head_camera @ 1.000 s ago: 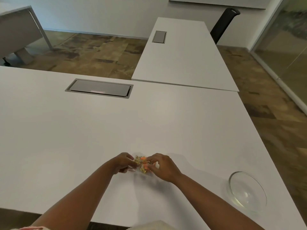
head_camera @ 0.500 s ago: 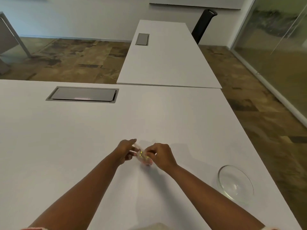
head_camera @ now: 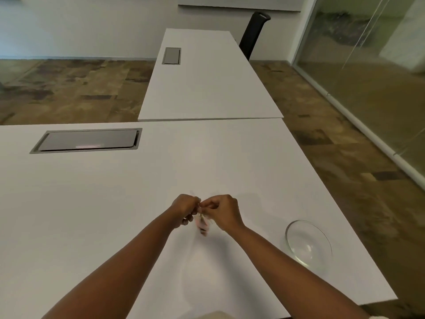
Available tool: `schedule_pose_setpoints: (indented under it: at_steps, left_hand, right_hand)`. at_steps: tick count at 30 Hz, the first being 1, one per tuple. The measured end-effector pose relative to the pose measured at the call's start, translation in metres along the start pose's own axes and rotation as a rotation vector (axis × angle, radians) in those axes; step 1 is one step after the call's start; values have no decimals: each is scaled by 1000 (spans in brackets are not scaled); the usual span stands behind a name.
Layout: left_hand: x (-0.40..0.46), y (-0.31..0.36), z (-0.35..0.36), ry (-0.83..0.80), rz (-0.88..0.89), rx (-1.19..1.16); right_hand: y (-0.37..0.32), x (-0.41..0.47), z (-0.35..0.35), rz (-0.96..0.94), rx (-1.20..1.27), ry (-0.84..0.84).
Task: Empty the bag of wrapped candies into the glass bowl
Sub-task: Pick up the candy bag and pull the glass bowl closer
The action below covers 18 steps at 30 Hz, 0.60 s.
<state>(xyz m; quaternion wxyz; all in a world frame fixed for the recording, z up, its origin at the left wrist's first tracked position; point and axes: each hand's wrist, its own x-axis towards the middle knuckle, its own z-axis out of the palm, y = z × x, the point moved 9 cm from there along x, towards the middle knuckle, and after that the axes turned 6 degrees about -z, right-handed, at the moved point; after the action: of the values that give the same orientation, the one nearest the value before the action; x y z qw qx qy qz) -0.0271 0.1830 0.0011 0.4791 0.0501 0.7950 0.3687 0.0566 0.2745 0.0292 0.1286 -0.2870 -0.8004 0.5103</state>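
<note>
A small clear bag of wrapped candies [head_camera: 202, 223] hangs between my two hands above the white table [head_camera: 92, 215]. My left hand [head_camera: 185, 209] pinches the bag's top from the left. From the right, my right hand [head_camera: 222, 210] pinches the same top edge. The bag is blurred; pinkish and yellowish wrappers show through it. The glass bowl [head_camera: 308, 242] stands with nothing in it near the table's right edge, well to the right of both hands.
A grey cable hatch [head_camera: 87, 141] is set into the table at the far left. A second white table [head_camera: 207, 79] butts on behind, with a black chair [head_camera: 254, 33] beyond it. A glass wall [head_camera: 372, 65] runs along the right.
Both hands have lifted the bag off the table and drawn together at its top, so it now hangs below them. The view has shifted right.
</note>
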Motion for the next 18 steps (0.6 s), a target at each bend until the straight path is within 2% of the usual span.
schedule_pose_setpoints:
  at_steps: [3,7,11,14,18]
  left_hand:
    - [2,6,2,2,9,59]
    - [6,10,5,-1,13,118]
    - [11,13,8,-1,25,149]
    - [14,15,11,-5,32,169]
    - [14,14,13,-9,27,191]
  right_hand:
    - [1,1,-22,-22,-21,45]
    - [25,2,-89,45,-422,138]
    - [85,-8,-152,331,-685,-40]
    - [126,-31,-178,550,-669,-170]
    - [150,-53,-198,616,-621,-100]
